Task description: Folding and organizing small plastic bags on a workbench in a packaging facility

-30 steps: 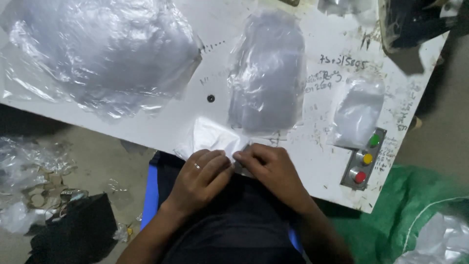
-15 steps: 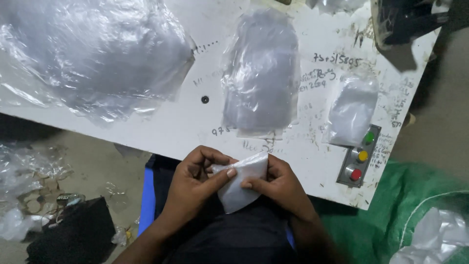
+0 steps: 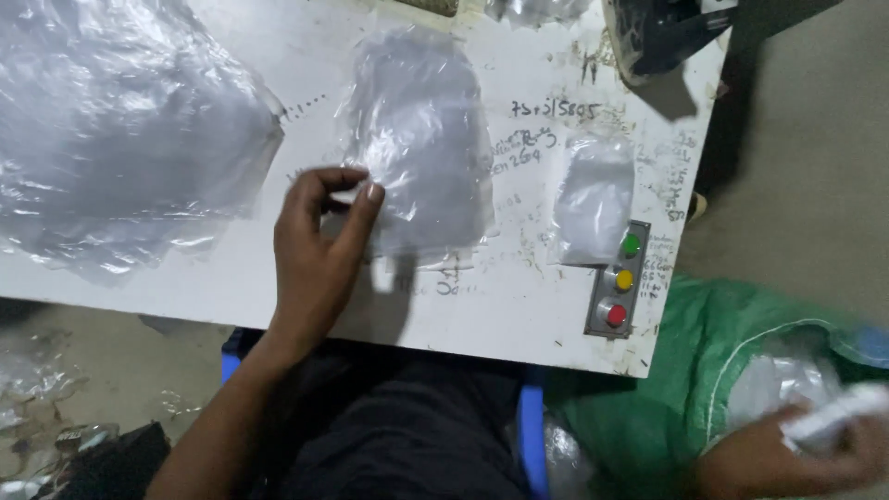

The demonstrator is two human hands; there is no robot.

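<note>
My left hand reaches over the white table and pinches the left edge of the middle stack of clear plastic bags between thumb and fingers. My right hand is low at the bottom right, over an open green woven sack. It grips a small white folded packet, which is blurred.
A large heap of clear plastic covers the table's left side. A smaller stack of bags lies to the right, above a grey box with green, yellow and red buttons. A dark machine sits at the far right corner.
Both hands were together at the table's near edge on the white packet. My left hand has since moved up to the middle bag stack; my right swung down right with the packet.
</note>
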